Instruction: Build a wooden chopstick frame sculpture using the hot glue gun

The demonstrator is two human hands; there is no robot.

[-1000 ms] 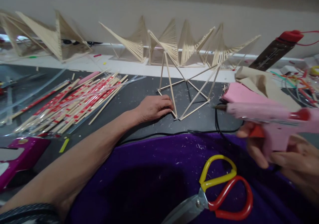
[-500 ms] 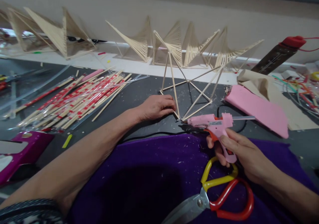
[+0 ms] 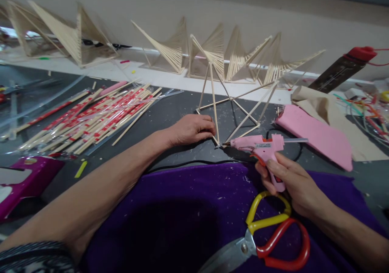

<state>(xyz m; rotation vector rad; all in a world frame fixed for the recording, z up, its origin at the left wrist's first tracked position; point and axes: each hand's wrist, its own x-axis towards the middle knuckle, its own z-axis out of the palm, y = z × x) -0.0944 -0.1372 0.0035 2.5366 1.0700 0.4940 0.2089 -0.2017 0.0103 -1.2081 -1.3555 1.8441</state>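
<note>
My right hand (image 3: 287, 178) is wrapped round the handle of a pink hot glue gun (image 3: 258, 143). Its dark nozzle points left, at the near corner of a wooden stick frame (image 3: 214, 103) standing on the grey table. A clear glue stick (image 3: 296, 140) pokes out of the gun's back end. My left hand (image 3: 194, 129) rests low on the table, fingers closed on the frame's bottom stick just left of that corner; the fingertips are partly hidden. Large scissors (image 3: 253, 240) with yellow and red handles lie on purple cloth (image 3: 179, 200) below the gun.
Several finished-looking stick models (image 3: 170, 50) line the wall. Bundles of wrapped chopsticks (image 3: 100, 119) lie at left, above a magenta object (image 3: 33, 184). At right are a pink pouch (image 3: 316, 137), brown paper (image 3: 343, 123) and a dark bottle (image 3: 338, 72). A black cord (image 3: 182, 164) crosses before the frame.
The glue gun has tipped slightly more level, its grip moving up a little, with the nozzle still by the near corner. My left hand stays at the frame. The view has shifted slightly.
</note>
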